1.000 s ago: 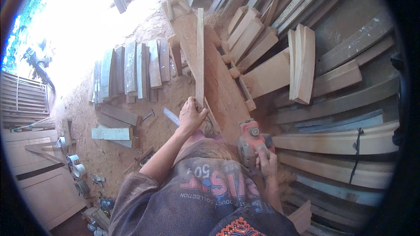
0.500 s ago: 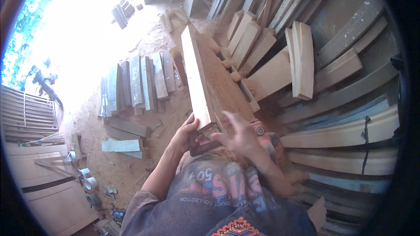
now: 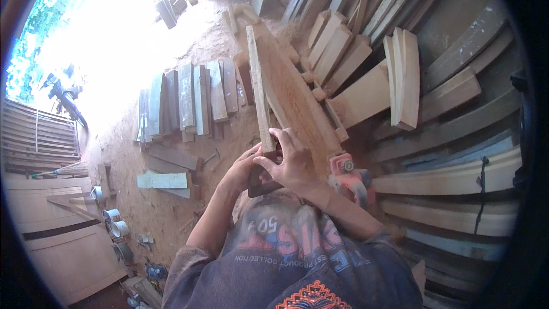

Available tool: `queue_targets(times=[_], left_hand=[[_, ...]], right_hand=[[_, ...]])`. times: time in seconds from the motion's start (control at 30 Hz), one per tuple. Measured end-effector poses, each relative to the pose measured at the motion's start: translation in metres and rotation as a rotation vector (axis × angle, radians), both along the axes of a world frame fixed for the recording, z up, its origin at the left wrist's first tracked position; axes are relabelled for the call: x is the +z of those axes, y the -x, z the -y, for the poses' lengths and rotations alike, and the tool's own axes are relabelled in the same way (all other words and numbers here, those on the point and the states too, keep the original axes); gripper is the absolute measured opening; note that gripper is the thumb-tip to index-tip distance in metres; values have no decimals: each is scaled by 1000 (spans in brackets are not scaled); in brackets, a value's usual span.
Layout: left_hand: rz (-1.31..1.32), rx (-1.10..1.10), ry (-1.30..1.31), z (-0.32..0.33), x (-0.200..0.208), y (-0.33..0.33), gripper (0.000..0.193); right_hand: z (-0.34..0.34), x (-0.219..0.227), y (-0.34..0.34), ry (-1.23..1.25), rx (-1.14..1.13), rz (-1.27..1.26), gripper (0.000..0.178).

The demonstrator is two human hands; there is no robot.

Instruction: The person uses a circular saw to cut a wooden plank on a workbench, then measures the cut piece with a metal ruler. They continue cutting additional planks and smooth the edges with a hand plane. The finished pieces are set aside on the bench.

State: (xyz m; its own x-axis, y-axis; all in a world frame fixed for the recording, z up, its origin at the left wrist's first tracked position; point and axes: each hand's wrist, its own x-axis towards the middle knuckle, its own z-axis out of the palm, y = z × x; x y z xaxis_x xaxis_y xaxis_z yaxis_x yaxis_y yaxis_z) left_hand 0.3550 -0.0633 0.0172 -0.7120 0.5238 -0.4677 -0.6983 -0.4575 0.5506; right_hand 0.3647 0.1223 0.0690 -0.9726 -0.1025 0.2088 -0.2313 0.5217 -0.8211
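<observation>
A long, narrow wooden board (image 3: 258, 86) points away from me, its near end at my hands and its far end over the bench. My left hand (image 3: 239, 170) is closed around the near end from the left. From the right, my right hand (image 3: 293, 163) has its fingers bent over the same end, with the thumb toward my left hand. Just below the board's end, a dark angular piece (image 3: 253, 184) shows between the hands and my shirt; its kind is unclear. A red power planer (image 3: 349, 178) lies to the right of my right forearm.
The sawdust-covered bench (image 3: 303, 111) runs under and beyond the board. Cut wood pieces (image 3: 186, 100) stand in a row at left, with a hammer (image 3: 210, 156) nearby on the ground. Planks (image 3: 406, 80) and long timbers (image 3: 452, 180) crowd the right. Tape rolls (image 3: 119, 228) lie at lower left.
The board has turned, so its narrow edge faces up instead of its wide bright face. My right hand has come left and settled on the near end. The planer is more exposed.
</observation>
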Motion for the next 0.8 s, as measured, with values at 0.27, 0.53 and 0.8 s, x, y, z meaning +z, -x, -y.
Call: queue_targets(times=[0.27,0.53,0.8], left_hand=[[-83,-81,59,-1,13,3,49],[-438,33,225,-16,100,33,75],[-495,70,192,-34,162,76,86]], right_hand=[[-10,2,-6,182,-43,103,75],[-44,56,25,678,-81,169,64],[-55,82,87,628,-69,-33,52]])
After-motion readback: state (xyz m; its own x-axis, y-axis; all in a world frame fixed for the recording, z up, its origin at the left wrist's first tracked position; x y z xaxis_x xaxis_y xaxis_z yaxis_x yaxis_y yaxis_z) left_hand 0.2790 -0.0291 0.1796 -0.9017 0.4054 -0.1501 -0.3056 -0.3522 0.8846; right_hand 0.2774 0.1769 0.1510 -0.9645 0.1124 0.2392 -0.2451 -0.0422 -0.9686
